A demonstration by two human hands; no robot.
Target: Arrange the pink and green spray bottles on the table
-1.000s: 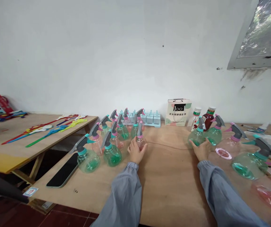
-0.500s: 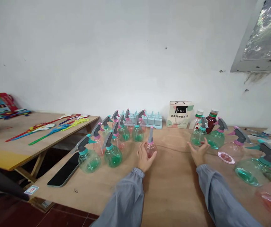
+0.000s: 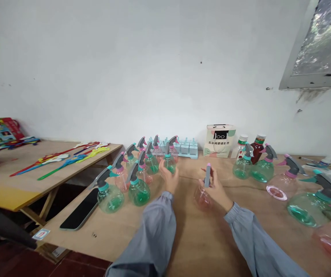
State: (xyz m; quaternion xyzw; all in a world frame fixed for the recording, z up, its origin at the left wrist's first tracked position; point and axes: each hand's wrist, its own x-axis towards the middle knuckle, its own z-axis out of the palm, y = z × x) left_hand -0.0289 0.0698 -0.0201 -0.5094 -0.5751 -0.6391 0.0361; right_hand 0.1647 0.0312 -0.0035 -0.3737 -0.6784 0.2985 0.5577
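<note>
The right hand point(image 3: 215, 188) wraps around a pink spray bottle point(image 3: 202, 195), holding it upright just over the tabletop point(image 3: 200, 234). The left hand point(image 3: 168, 175) hovers open, palm inward, beside the clustered green spray bottles point(image 3: 138, 190).

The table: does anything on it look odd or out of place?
Yes: a phone lies at the table's left edge, beside the green spray bottles. A loose pink disc lies flat among the bottles on the right.
</note>
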